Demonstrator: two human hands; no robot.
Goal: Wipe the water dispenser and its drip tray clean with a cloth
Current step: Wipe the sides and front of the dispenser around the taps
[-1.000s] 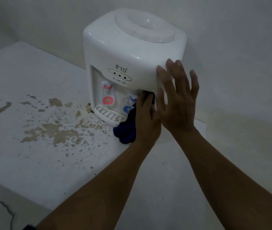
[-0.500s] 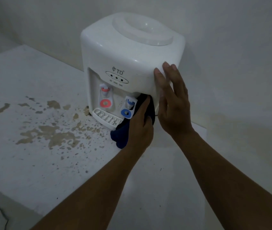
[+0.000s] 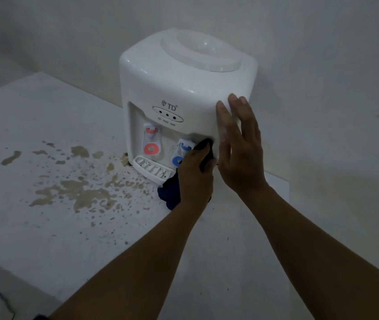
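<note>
Now | left hand (image 3: 194, 174) grip clamped on one cloth (image 3: 170, 192) | right hand (image 3: 239, 148) flat, fingers apart, apparently touching one dispenser (image 3: 179, 84)

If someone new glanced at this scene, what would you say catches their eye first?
Probably the white water dispenser standing against the wall, with its red tap and blue tap above the slotted drip tray. Next, the left hand pressing a dark blue cloth into the tap recess while the right hand steadies the dispenser's corner. Brown stains spatter the white surface to the left.
</note>
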